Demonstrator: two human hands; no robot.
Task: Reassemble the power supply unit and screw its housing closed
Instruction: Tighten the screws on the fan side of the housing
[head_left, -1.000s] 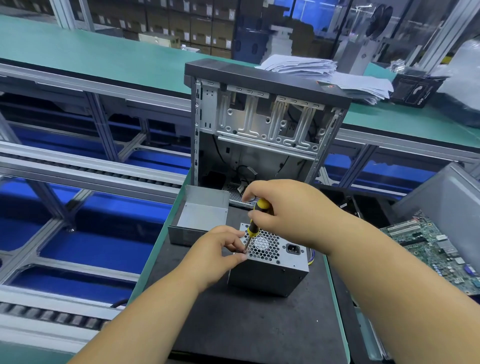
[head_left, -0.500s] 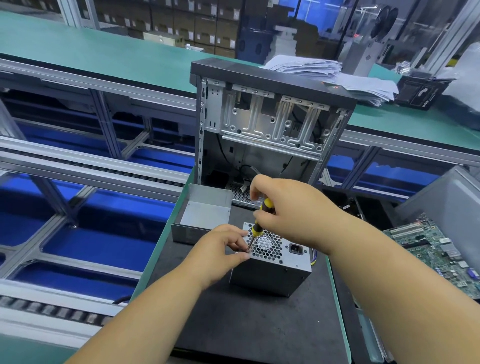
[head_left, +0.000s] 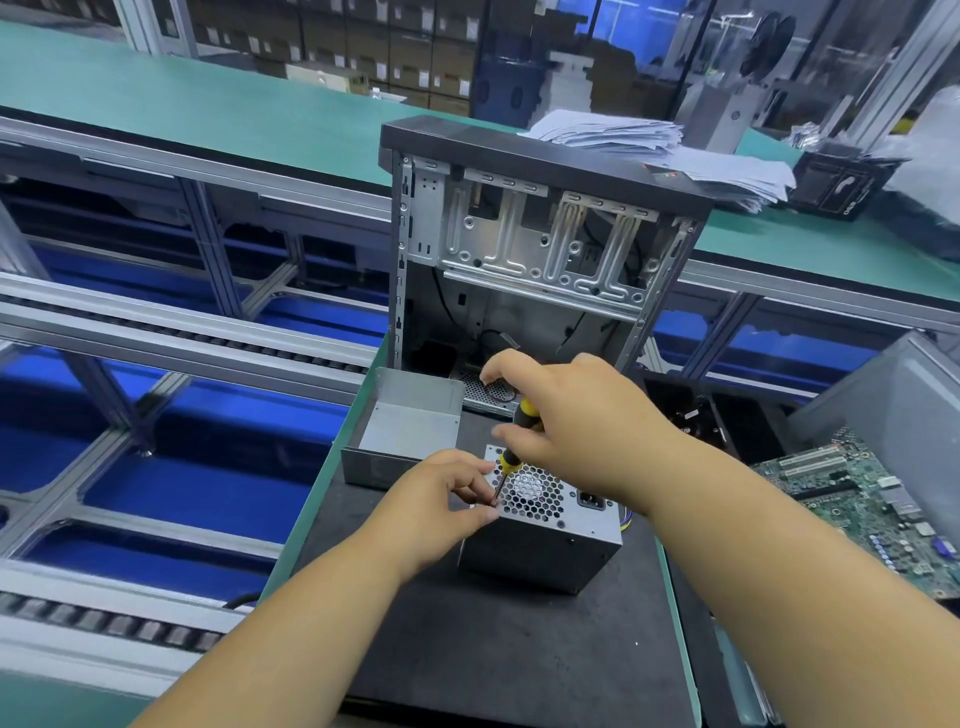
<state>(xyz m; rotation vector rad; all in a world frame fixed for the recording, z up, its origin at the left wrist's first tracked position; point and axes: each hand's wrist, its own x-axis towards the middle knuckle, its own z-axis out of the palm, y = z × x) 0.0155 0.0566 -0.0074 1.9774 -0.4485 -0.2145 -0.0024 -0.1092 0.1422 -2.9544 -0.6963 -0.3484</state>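
Note:
A grey power supply unit (head_left: 545, 551) stands on the black mat (head_left: 493, 649), its honeycomb fan grille and power socket facing up. My right hand (head_left: 566, 415) grips a yellow-and-black screwdriver (head_left: 517, 436) by its handle, tip down at the unit's near-left top corner. My left hand (head_left: 441, 499) pinches the screwdriver's shaft near the tip with thumb and fingers, resting against the unit's left side. The screw itself is hidden by my fingers.
An open grey metal cover (head_left: 405, 431) lies left of the unit. An empty computer case (head_left: 535, 249) stands upright behind. A green motherboard (head_left: 872, 504) lies at the right. Paper stacks (head_left: 649, 150) sit on the far green bench. Conveyor rails (head_left: 156, 332) run at the left.
My right hand's fingers have shifted round the screwdriver handle. The left hand stays at the tip. The unit has not moved.

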